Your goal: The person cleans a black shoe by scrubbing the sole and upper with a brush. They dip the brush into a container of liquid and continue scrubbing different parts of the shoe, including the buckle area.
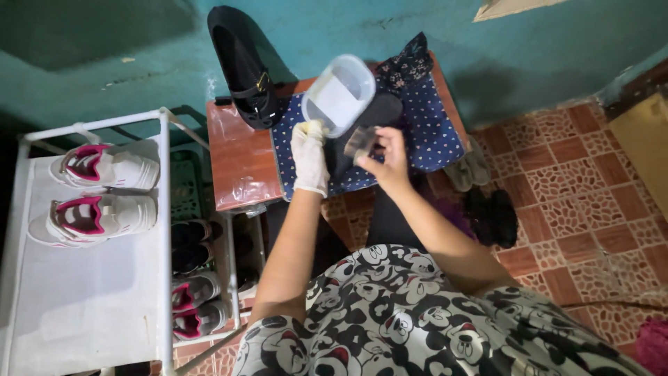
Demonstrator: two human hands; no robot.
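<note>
My left hand (308, 157), in a white glove, holds a clear plastic container (339, 94) by its near edge and tilts it above the table. My right hand (387, 159) is bare and grips a small brush (360, 141) over a black shoe (356, 132) that lies on a blue dotted cloth (431, 136). A second black shoe with a buckle strap (243, 69) stands upright against the teal wall at the table's back left. Both hands are close together over the cloth.
The cloth covers a small brown table (240, 163). A white shoe rack (164, 209) at left carries a pair of white and pink sneakers (97, 191), with more shoes on lower shelves. Sandals (470, 170) lie on the patterned red tile floor (584, 195).
</note>
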